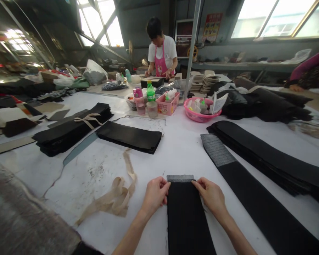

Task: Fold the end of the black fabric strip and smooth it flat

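A long black strip lies in front of me on the white table, with a grey band showing across its far end. My left hand pinches the strip's far left corner between thumb and fingers. At the far right corner, the fingertips of my right hand are closed on the same strip. To the right lies another black strip with a grey patch at its far end. Beyond it is a curved pile of black strips.
A stack of black pieces and a tied bundle lie at the left, near a beige ribbon. Farther back stand a pink basket, a pink box and a green bottle. A person works behind them.
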Tool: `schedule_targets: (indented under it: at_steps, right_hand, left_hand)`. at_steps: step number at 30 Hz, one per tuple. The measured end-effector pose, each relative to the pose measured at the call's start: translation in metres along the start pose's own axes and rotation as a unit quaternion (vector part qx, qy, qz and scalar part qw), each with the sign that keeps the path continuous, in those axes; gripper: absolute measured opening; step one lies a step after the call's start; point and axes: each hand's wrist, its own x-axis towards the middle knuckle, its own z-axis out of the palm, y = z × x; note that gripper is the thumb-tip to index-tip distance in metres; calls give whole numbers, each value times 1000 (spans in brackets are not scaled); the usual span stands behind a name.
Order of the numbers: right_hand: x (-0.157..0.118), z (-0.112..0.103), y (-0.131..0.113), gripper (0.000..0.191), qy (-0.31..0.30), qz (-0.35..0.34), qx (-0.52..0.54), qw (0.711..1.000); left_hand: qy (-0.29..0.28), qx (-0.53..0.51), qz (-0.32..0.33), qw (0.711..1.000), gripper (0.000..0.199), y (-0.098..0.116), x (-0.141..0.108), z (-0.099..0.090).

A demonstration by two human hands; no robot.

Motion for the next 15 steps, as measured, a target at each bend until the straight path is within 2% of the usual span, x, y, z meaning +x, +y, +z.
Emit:
schedule_targets:
  at_steps: [7,15]
  right_hand:
    - [7,1,3,36,-24,-5,33,999]
    - [11,3,1,34,-29,8,24,999]
  left_hand:
    - [4,-2,-23,1000,21,4,1,-1]
    - [16,12,-30,999,21,7,2,1]
